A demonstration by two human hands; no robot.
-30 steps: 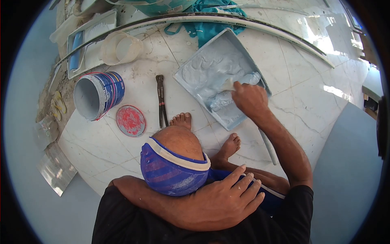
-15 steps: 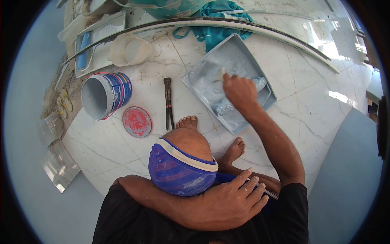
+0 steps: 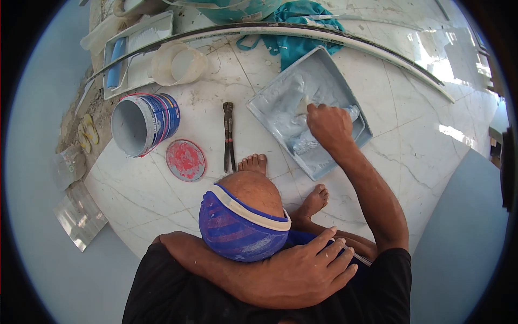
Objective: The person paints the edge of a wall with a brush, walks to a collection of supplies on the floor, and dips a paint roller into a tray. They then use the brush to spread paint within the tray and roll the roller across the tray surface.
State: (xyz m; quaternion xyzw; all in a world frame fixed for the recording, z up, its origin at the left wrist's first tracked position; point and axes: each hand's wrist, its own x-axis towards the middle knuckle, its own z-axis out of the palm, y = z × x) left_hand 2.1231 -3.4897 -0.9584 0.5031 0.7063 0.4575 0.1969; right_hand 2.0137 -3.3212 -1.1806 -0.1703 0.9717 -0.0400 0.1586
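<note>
My right hand [image 3: 330,127] is closed over the paint tray [image 3: 271,132], gripping a small pale tool [image 3: 303,106] that dips into the light blue-grey paint [image 3: 280,102]. Most of that tool is hidden by paint and fingers. A paint-covered roller [image 3: 310,144] lies in the tray under and beside my wrist. My left hand [image 3: 313,272] rests with its fingers spread across my body, near my right thigh, and holds nothing. One knee in purple striped cloth [image 3: 243,229] sits between my arms.
Left of the tray are pincers [image 3: 229,135], a red-smeared lid [image 3: 185,161] and a tipped blue bucket [image 3: 130,125]. Farther back are a translucent tub [image 3: 178,65], a second tray with a blue roller [image 3: 115,62], a long strip [image 3: 270,28] and teal cloth [image 3: 297,46].
My right hand has shifted slightly right and down over the tray with the tool. The whole view has shifted a little. My left hand remains spread in the same place.
</note>
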